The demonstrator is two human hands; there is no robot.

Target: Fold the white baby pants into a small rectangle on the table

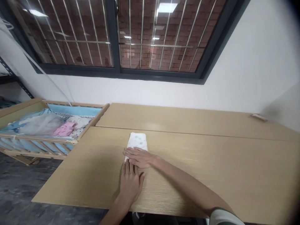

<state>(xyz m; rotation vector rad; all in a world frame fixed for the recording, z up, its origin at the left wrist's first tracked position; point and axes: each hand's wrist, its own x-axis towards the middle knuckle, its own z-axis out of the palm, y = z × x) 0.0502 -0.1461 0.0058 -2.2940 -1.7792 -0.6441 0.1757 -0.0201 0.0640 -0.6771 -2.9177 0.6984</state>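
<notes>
A small folded white cloth (137,140) with a faint print lies on the wooden table (211,162), a little left of centre. My right hand (138,157) lies flat across the cloth's near end, fingers stretched out and pointing left. My left hand (130,180) rests flat on the table just below it, fingers straight and pointing toward the cloth, their tips at or under the right hand. Both hands are open and hold nothing.
A wooden baby crib (44,131) with blue lining stands against the table's left edge, holding pink, white and grey clothes (64,128). A small wooden piece (258,117) lies at the far right. A barred window (117,34) and white wall stand behind.
</notes>
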